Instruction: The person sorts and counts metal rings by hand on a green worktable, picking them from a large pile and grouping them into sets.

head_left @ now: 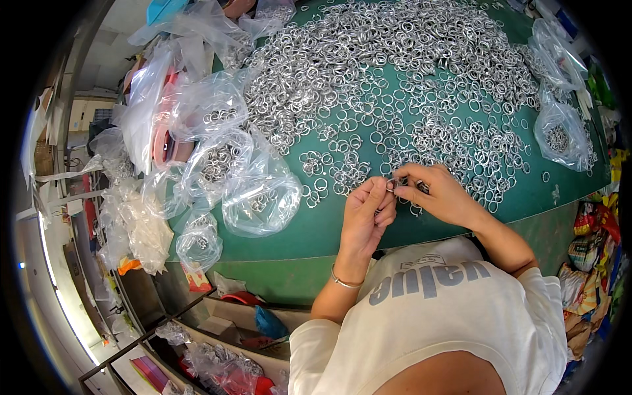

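Held ring (pixel 390 189) partly hidden btwn fingertips (pixel 380 187), details v. sm.

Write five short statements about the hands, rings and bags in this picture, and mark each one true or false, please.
1. The left hand and the right hand meet at a metal ring. True.
2. The tabletop is red. False: the tabletop is green.
3. A bracelet circles the left wrist. True.
4. The largest ring pile lies behind the person. False: the largest ring pile lies beyond the hands.
5. Clear plastic bags lie at the table's left side. True.
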`<action>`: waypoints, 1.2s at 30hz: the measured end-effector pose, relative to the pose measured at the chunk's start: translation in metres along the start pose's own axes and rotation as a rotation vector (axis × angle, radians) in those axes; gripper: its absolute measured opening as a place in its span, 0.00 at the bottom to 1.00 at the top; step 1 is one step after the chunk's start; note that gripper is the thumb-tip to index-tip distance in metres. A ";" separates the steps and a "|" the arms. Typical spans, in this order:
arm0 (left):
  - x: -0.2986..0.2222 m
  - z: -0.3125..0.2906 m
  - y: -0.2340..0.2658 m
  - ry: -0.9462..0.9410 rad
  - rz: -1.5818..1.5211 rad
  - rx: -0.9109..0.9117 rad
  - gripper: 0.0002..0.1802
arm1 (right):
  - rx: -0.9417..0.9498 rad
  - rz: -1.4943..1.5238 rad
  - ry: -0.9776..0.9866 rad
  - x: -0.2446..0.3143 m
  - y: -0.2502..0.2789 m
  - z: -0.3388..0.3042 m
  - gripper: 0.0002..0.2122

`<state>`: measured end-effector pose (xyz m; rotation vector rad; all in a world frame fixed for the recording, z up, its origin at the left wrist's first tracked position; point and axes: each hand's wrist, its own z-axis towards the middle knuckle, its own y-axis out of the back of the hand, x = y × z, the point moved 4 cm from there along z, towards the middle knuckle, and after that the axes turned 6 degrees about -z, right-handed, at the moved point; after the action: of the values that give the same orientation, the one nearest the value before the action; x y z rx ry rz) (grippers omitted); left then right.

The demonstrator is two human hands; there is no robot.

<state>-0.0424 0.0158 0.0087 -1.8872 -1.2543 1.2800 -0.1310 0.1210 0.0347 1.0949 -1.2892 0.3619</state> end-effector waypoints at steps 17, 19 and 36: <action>0.003 -0.001 -0.005 0.093 -0.107 0.012 0.10 | 0.024 0.400 -0.012 0.000 0.001 0.000 0.07; -0.001 -0.005 -0.008 -0.085 0.145 -0.087 0.07 | 0.035 0.599 -0.126 -0.003 0.000 -0.001 0.08; -0.014 -0.018 -0.017 -0.680 0.876 -0.253 0.04 | 0.010 0.769 -0.194 -0.002 -0.002 -0.003 0.08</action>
<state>-0.0343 0.0120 0.0361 -2.4012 -0.8875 2.4680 -0.1283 0.1236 0.0326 0.6089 -1.8617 0.8461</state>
